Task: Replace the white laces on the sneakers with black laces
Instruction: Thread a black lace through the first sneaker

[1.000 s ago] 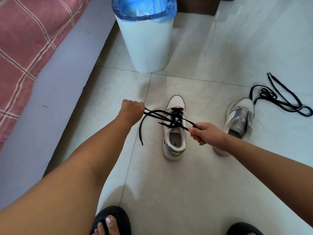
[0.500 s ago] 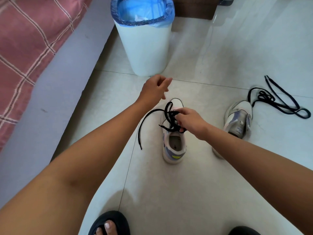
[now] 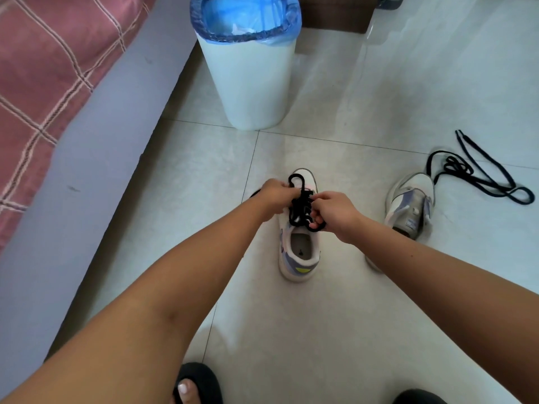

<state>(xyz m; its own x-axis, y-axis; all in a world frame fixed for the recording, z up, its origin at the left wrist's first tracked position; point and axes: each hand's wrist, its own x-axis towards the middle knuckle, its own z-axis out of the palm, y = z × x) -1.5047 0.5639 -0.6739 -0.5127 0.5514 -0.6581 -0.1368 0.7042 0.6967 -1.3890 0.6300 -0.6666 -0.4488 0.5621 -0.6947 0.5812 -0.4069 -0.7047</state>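
Over the tongue of the near sneaker [image 3: 299,252], the left hand [image 3: 277,196] and right hand [image 3: 332,209] are both curled tight on the black lace [image 3: 300,207], pinching loops of it close together as if tying the bow. If either pinch loosens before the knot cinches, the loops will likely slide out, or an uneven pull could drag the light shoe across the smooth tile floor [image 3: 320,330]. The second sneaker [image 3: 411,205] lies unlaced to the right, its spare black lace [image 3: 478,176] just beyond on open floor, while the bin [image 3: 250,83] ahead and the bed edge [image 3: 87,170] to the left stand well apart.
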